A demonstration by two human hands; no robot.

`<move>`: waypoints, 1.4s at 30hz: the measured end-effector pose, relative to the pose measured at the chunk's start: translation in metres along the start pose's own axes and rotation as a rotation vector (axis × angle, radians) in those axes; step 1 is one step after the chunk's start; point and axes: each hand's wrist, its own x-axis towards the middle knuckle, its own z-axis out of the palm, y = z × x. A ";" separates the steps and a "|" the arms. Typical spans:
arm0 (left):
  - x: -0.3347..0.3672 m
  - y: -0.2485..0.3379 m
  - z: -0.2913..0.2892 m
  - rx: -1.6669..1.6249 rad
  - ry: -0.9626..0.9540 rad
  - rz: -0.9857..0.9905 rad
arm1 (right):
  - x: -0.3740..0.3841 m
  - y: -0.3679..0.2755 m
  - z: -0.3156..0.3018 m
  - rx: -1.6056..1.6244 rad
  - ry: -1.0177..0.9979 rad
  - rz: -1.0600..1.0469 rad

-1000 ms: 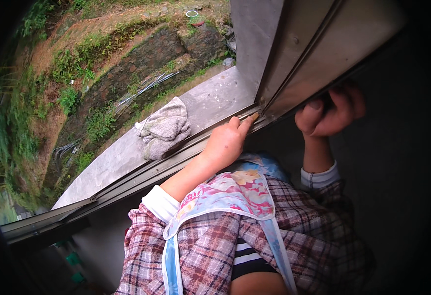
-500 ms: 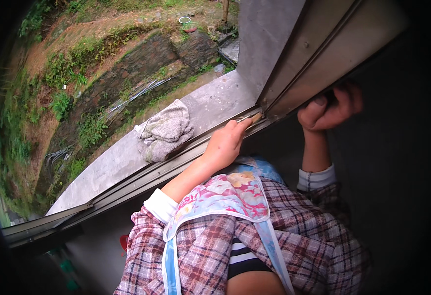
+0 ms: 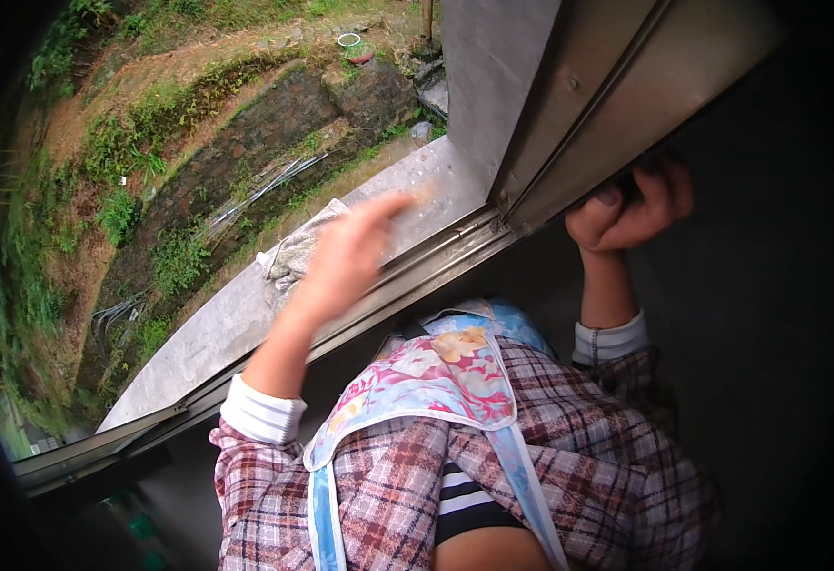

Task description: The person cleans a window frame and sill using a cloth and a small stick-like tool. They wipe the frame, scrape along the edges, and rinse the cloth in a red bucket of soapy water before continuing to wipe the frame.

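My left hand point(image 3: 348, 257) is lifted above the outer sill, smeared by motion. A slim tan-tipped tool point(image 3: 423, 193), blurred too, shows at its fingertips; its exact kind cannot be made out. Beneath that hand, partly covered by it, a crumpled grey cloth point(image 3: 298, 249) lies on the sill. My right hand point(image 3: 631, 205) is curled at the inner edge of the metal window frame point(image 3: 617, 133), thumb against it, with some fingers hidden in shadow. Between the hands runs the metal window track point(image 3: 455, 238), ending in a corner at the upright frame.
The pale concrete sill point(image 3: 198, 357) stretches along outside the track. Beyond and below it are a stone retaining wall point(image 3: 265, 128), plants, and long thin rods point(image 3: 265, 190). A grey wall panel point(image 3: 493, 76) rises at the corner. Indoors is dark.
My left hand has pulled back from the track corner, up and to the left over the sill and cloth, tool still at its fingertips. My right hand stays at the frame.
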 end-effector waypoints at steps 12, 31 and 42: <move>-0.011 0.003 0.099 0.022 -0.128 0.025 | -0.004 0.003 0.001 0.043 -0.022 -0.024; -0.007 0.003 0.100 0.208 -0.073 -0.005 | -0.008 0.005 -0.006 0.050 -0.140 -0.072; -0.005 -0.011 0.126 0.210 0.042 0.089 | -0.011 0.000 0.002 0.098 -0.014 -0.005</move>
